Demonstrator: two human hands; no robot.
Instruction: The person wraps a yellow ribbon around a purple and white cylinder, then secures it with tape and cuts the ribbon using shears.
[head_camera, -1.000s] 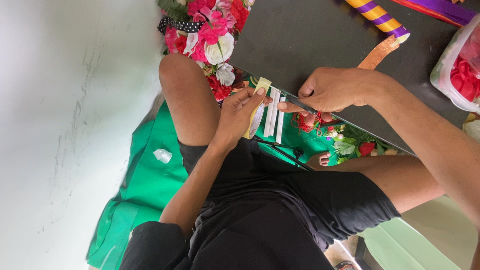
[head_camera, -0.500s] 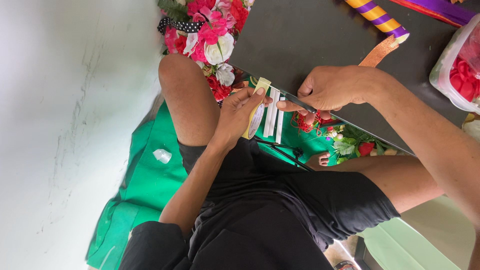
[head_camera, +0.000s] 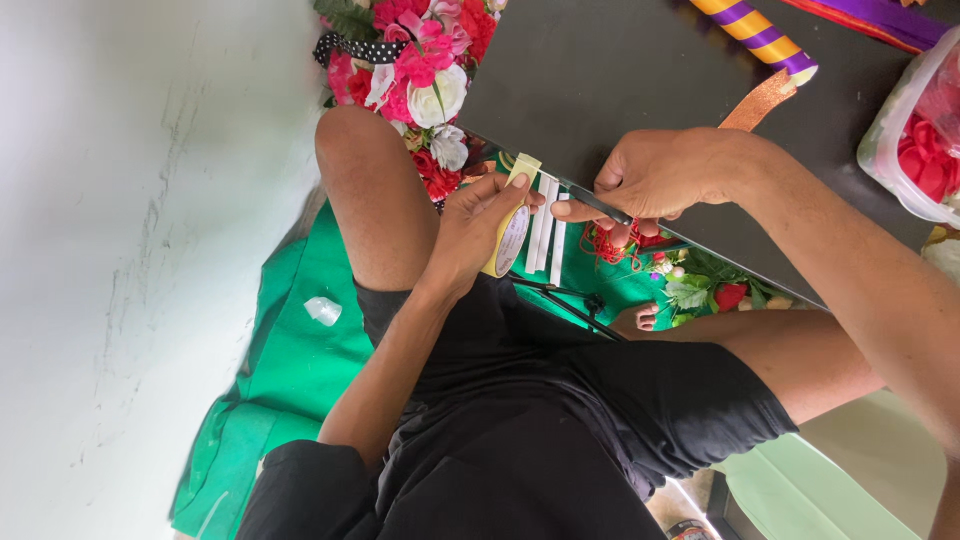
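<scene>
The flat black board (head_camera: 640, 90) runs off the top of the view, and its near edge is hidden where the right hand (head_camera: 660, 172) lies over it. The left hand (head_camera: 480, 225) covers most of the yellowish roll of tape (head_camera: 510, 240), so only a slice of its rim shows. The clear plastic tub of red petals (head_camera: 915, 130) is cut by the right edge. The purple and gold striped tube (head_camera: 755, 35) leaves at the top. The small clear object (head_camera: 322, 310) on the green cloth (head_camera: 290, 370) is too small to tell.
</scene>
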